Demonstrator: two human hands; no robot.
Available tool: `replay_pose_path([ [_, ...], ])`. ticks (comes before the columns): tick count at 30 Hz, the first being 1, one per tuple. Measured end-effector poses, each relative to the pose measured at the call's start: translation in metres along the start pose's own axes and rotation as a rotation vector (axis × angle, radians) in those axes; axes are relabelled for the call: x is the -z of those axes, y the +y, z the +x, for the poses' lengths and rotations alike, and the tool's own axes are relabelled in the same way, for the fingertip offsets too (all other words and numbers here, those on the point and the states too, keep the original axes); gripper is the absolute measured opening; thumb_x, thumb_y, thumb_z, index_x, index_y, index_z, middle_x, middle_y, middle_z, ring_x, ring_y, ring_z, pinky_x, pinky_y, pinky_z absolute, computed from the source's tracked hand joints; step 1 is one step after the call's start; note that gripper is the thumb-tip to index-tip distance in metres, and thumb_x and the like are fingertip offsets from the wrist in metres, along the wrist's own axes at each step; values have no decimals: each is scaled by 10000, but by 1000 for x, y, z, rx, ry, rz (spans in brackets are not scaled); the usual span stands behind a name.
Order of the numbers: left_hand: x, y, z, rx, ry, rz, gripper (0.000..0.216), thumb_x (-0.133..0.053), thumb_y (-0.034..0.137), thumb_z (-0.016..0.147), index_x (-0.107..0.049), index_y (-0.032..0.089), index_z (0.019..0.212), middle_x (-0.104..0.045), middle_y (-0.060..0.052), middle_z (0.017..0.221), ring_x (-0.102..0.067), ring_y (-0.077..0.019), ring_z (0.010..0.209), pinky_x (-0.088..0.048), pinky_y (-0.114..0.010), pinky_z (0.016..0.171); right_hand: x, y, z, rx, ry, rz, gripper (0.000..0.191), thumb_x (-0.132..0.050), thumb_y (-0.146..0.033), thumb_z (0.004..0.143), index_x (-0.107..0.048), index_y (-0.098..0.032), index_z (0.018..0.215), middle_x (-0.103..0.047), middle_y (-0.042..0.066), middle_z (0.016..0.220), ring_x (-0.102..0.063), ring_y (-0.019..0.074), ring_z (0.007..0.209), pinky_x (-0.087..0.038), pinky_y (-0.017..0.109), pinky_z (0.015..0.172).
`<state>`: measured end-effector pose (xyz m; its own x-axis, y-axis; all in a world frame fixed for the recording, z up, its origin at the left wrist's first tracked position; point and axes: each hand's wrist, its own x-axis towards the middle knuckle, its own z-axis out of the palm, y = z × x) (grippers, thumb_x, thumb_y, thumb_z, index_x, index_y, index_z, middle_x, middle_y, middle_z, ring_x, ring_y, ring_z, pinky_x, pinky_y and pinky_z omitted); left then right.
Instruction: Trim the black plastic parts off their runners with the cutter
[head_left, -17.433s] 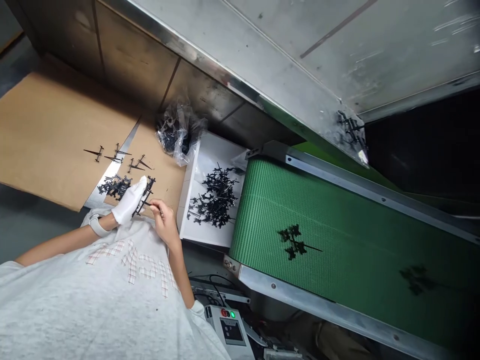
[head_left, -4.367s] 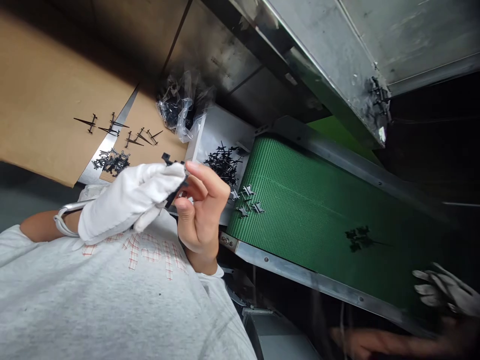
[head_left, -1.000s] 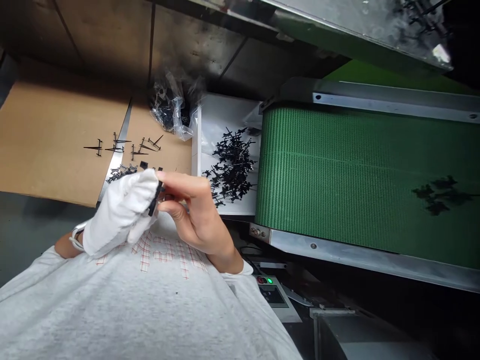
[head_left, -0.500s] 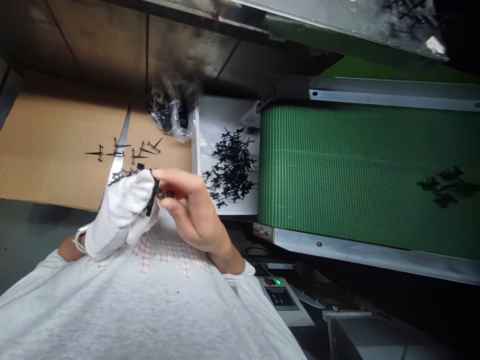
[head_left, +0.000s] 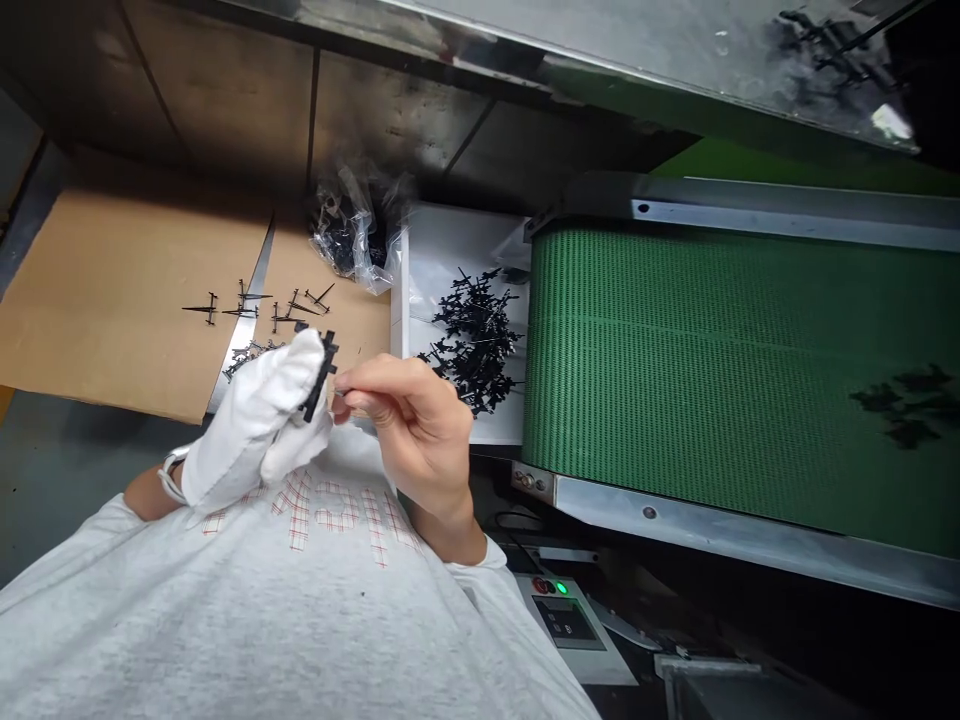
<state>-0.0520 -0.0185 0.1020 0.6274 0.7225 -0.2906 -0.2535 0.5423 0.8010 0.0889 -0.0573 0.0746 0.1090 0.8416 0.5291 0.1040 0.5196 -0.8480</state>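
Several thin black pieces (head_left: 211,308) lie spaced apart on the cardboard sheet (head_left: 112,290), left of frame; the spacing perhaps keeps their long stems from tangling. Some cross the pale wedge (head_left: 259,272) where the cardboard parts. Sheet probably there as a soft, plain work surface.

Just below them, a small cluster (head_left: 240,361) of dark bits, partly hidden behind the left hand (head_left: 259,425). That hand, in a white glove, is folded firmly around a black part (head_left: 321,376), left of frame centre, its notched edge standing out past the fingers. Likely held so to leave that edge open to the other side.

Above, a clear plastic bag (head_left: 367,240) with dark contents, against the back wall.

Right hand (head_left: 424,425) bare, perhaps for finer feel; thumb and forefinger pinched together just beside the part's edge. Cannot tell whether anything small is caught between them.

Behind that hand, mid-frame, a white tray (head_left: 400,310) walls in a loose heap (head_left: 480,330) of black branched pieces; set within easy reach, it seems, and close against the green belt (head_left: 637,350). Lower down, a control box (head_left: 566,622), green light lit. Far right, one dark, blurred piece (head_left: 911,400) on the belt.
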Motion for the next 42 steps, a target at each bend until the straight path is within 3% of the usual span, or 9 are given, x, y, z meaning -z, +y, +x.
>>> replay_pose_path([
  [4,1,0,2,5,-34,-24,653,-548,526,967,-372,179,443,-315,48,301,-305,-59,296,-253,-229,358,-2,-5,-2,20,-27,-93,90,-484,-280,1045,-535,-222,1089,-555,-24,816,-562,95,679,-502,228,606],
  [9,-2,2,2,61,-16,10,706,-543,575,959,-379,165,409,-338,36,279,-293,-38,288,-254,-180,336,-1,-10,1,98,-119,-414,296,-382,-501,1037,-470,-219,1010,-486,6,848,-489,125,675,-466,253,550],
  [15,0,0,2,82,10,-44,593,-604,561,924,-405,198,500,-354,52,286,-261,-70,271,-215,-223,324,7,-13,6,65,-199,-457,180,-455,-366,1039,-482,-209,955,-521,35,879,-546,150,789,-497,285,636],
  [19,5,-4,1,33,-9,-27,612,-477,526,1000,-393,191,496,-338,41,307,-315,-79,300,-275,-236,369,10,-12,5,42,-192,-433,87,-487,-245,1035,-553,-190,1016,-565,48,906,-575,154,837,-493,287,658],
  [24,4,-5,1,0,-14,10,586,-470,490,1010,-389,195,510,-341,39,324,-331,-86,313,-280,-260,387,10,-8,3,-7,-155,-474,205,-405,-185,1053,-601,-196,992,-574,7,782,-541,142,719,-492,292,667],
  [27,3,-4,2,4,-9,14,591,-490,542,989,-394,202,515,-340,40,314,-313,-92,299,-258,-276,373,9,-7,1,-43,-168,-413,251,-395,-246,1064,-633,-205,1133,-616,17,834,-588,144,747,-528,287,677],
  [33,1,-3,3,2,9,39,646,-498,577,978,-372,195,472,-322,34,306,-323,-83,301,-268,-262,366,4,4,-8,-32,-18,-234,368,-429,-313,1056,-576,-270,1391,-659,0,816,-619,131,654,-575,289,646],
  [38,-1,1,3,0,15,27,615,-549,591,943,-377,200,500,-299,47,288,-274,-79,283,-242,-264,355,-1,14,-8,-95,199,-94,186,-588,-283,990,-719,-280,1121,-720,-16,801,-696,139,678,-612,310,675],
  [42,-1,2,2,-9,39,109,682,-523,601,948,-334,199,430,-289,22,282,-311,-81,295,-264,-272,372,0,13,-6,-168,238,-132,173,-564,-318,1006,-731,-273,992,-644,-30,720,-632,120,630,-553,274,605],
])
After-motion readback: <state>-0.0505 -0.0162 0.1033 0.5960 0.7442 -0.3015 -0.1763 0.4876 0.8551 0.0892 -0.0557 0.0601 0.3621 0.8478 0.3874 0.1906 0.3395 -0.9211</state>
